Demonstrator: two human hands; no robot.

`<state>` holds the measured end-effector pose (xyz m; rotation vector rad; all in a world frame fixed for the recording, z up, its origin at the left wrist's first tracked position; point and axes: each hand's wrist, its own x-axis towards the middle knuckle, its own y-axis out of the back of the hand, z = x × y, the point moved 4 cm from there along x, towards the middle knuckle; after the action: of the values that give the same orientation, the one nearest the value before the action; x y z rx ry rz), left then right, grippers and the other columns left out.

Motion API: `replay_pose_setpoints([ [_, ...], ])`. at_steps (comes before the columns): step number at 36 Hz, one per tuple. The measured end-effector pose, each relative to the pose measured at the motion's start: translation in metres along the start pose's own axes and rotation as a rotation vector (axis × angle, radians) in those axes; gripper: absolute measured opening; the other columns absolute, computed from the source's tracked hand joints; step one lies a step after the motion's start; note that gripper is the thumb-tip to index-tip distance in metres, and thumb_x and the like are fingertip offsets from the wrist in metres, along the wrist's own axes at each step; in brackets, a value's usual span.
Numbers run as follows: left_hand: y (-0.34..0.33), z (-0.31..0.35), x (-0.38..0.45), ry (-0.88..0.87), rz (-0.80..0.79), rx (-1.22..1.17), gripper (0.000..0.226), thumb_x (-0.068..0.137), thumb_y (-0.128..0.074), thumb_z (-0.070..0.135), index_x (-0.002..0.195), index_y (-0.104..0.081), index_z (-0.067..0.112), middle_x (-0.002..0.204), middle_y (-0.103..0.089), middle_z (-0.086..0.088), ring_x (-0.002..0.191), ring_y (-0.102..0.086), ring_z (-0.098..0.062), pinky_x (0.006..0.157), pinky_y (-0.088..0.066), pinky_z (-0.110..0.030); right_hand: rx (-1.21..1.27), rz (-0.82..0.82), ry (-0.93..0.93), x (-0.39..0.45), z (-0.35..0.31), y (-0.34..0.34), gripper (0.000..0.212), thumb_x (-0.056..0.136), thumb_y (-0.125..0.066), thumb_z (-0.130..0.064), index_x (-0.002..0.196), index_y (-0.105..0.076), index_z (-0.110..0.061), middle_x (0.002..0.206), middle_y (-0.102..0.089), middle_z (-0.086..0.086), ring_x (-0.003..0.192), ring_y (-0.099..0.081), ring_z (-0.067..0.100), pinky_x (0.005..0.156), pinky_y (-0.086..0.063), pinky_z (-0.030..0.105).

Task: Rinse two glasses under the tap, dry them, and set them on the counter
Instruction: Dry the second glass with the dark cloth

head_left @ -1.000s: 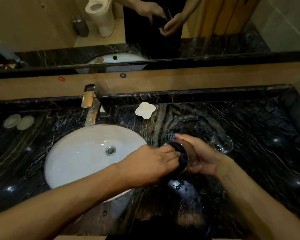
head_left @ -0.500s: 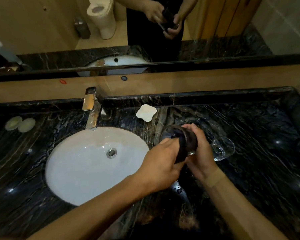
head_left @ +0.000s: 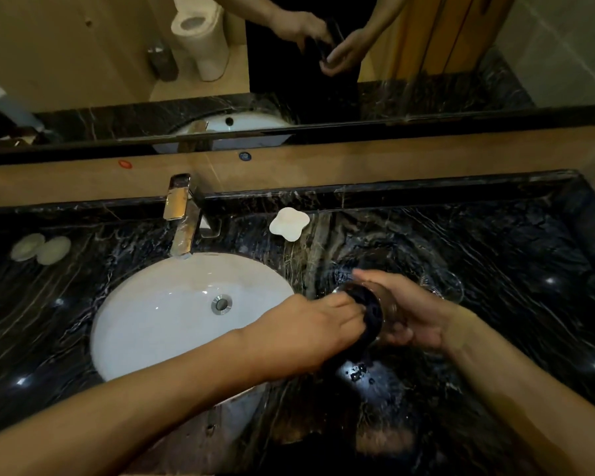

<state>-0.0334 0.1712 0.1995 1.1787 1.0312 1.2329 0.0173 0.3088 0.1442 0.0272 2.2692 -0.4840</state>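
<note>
Fingers of the right hand are curling round a glass held on its side above the counter, while the left hand is gripping a dark cloth at the glass's mouth. Since half a second ago the glass is dropping from a raised tilt to level and the cloth is pushing further in, suggesting drying is well under way. A second glass is lying just behind the right hand, close enough to knock. Open counter is spreading to the right; the sink rim is lying near the left wrist.
</note>
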Motion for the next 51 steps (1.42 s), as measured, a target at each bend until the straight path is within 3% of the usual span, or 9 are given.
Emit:
replay_pose_setpoints([
  [5,-0.009,-0.020,0.005,0.436,0.101,-0.654,0.030,0.085,-0.063,0.004,0.112,-0.058,0.017,0.110,-0.062,0.005,0.109,-0.054,-0.011,0.086,-0.049,-0.030,0.286,-0.108,0.229,0.004,-0.003,-0.001,0.051,0.092,-0.040,-0.063,0.113,-0.065,-0.024,0.074,-0.065,0.007,0.045,-0.052,0.015,0.038,-0.029,0.015],
  [10,-0.007,-0.019,0.010,0.807,0.353,-1.418,0.035,0.089,-0.065,-0.002,0.120,-0.062,0.015,0.110,-0.073,-0.001,0.105,-0.069,-0.015,0.093,-0.053,-0.028,0.274,0.257,0.673,0.009,-0.004,-0.011,0.038,0.089,-0.047,-0.048,0.119,-0.059,-0.027,0.108,-0.066,0.002,0.087,-0.066,0.014,0.064,-0.054,0.026],
  [17,-0.004,-0.011,0.010,0.722,0.357,-1.250,0.041,0.091,-0.064,0.001,0.126,-0.057,0.020,0.113,-0.072,0.001,0.108,-0.066,-0.008,0.097,-0.051,-0.027,0.205,0.525,0.704,-0.001,-0.007,-0.014,0.023,0.102,-0.042,-0.029,0.093,-0.062,-0.022,0.081,-0.066,-0.008,0.063,-0.059,0.003,0.045,-0.045,0.018],
  [22,-0.009,-0.011,0.004,0.569,0.171,-0.732,0.027,0.091,-0.064,0.025,0.116,-0.056,0.024,0.111,-0.064,0.003,0.106,-0.059,-0.014,0.090,-0.050,-0.041,0.267,0.300,0.400,0.004,-0.001,-0.008,0.044,0.095,-0.049,-0.051,0.087,-0.068,-0.011,0.059,-0.052,0.007,0.033,-0.037,0.012,0.031,-0.018,0.012],
  [33,-0.010,-0.004,-0.003,0.107,-0.012,-0.090,0.035,0.070,-0.069,0.013,0.100,-0.051,0.014,0.101,-0.060,-0.003,0.095,-0.056,-0.021,0.046,-0.032,-0.024,0.048,0.005,-0.085,0.002,0.002,-0.005,0.056,0.092,-0.046,-0.059,0.061,-0.060,-0.013,0.046,-0.050,0.002,0.027,-0.038,0.007,0.028,-0.019,0.008],
  [38,-0.010,-0.017,0.000,0.434,0.124,-0.670,0.025,0.090,-0.067,0.019,0.114,-0.059,0.019,0.115,-0.064,0.001,0.109,-0.055,-0.011,0.090,-0.048,-0.028,0.262,-0.106,0.083,0.004,0.000,-0.011,0.065,0.091,-0.037,-0.069,0.077,-0.072,-0.015,0.060,-0.061,0.007,0.034,-0.049,0.010,0.032,-0.026,0.012],
  [42,-0.008,-0.023,0.002,0.741,0.283,-1.329,0.031,0.089,-0.067,0.003,0.105,-0.062,0.029,0.095,-0.075,0.010,0.092,-0.070,-0.002,0.081,-0.052,-0.019,0.260,0.124,0.432,0.012,0.003,-0.013,0.049,0.089,-0.047,-0.058,0.115,-0.062,-0.019,0.086,-0.065,0.005,0.063,-0.059,0.012,0.047,-0.037,0.023],
  [46,-0.004,-0.023,0.004,0.744,0.331,-1.362,0.034,0.087,-0.065,-0.007,0.104,-0.064,0.023,0.092,-0.076,0.009,0.088,-0.071,-0.004,0.077,-0.052,-0.018,0.173,0.421,0.574,0.009,0.003,-0.016,0.021,0.096,-0.052,-0.044,0.102,-0.061,-0.026,0.080,-0.065,-0.007,0.065,-0.060,0.004,0.049,-0.042,0.020],
  [51,-0.001,-0.018,0.004,0.667,0.286,-1.319,0.032,0.088,-0.064,-0.009,0.112,-0.060,0.012,0.101,-0.073,-0.002,0.094,-0.069,-0.005,0.083,-0.051,-0.017,0.120,0.390,0.491,0.005,-0.005,-0.012,0.030,0.098,-0.049,-0.049,0.091,-0.057,-0.021,0.057,-0.045,0.001,0.037,-0.035,0.011,0.038,-0.016,0.014],
])
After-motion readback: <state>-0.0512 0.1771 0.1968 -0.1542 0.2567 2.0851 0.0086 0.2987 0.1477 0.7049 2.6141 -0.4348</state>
